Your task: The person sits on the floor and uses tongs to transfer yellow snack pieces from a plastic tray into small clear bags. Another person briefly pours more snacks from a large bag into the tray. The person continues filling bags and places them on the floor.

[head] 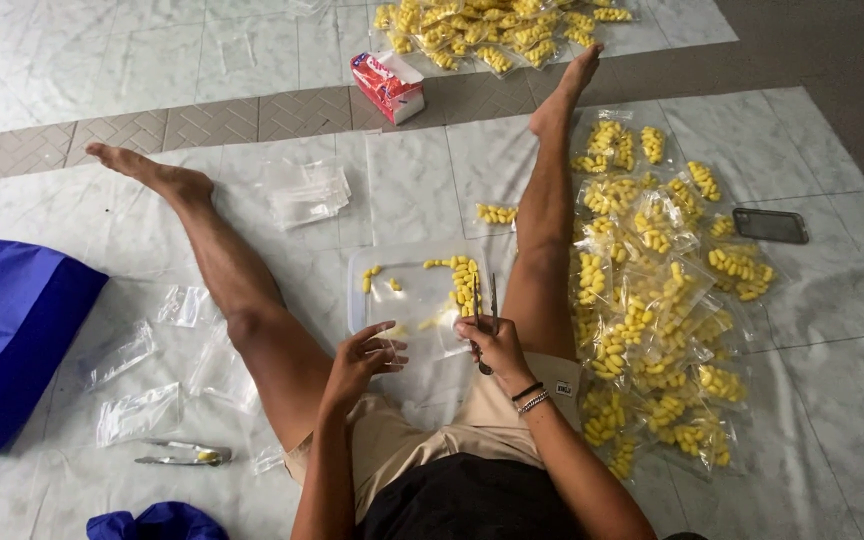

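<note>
I sit on the floor with both legs spread. Between them lies a clear plastic tray (414,292) with small yellow oblong pieces (465,275) in rows. My right hand (490,340) grips metal tweezers (483,308) whose tips point up over the tray's near right side. My left hand (364,356) pinches a small clear plastic bag (389,349) at the tray's near edge, fingers curled around it.
Many filled clear bags of yellow pieces (657,290) lie heaped right of my right leg, more at the top (497,30). Empty bags (307,192) sit by my left leg. Second tweezers (184,456), a phone (770,225), a red-white box (388,86), blue cloth (7,330).
</note>
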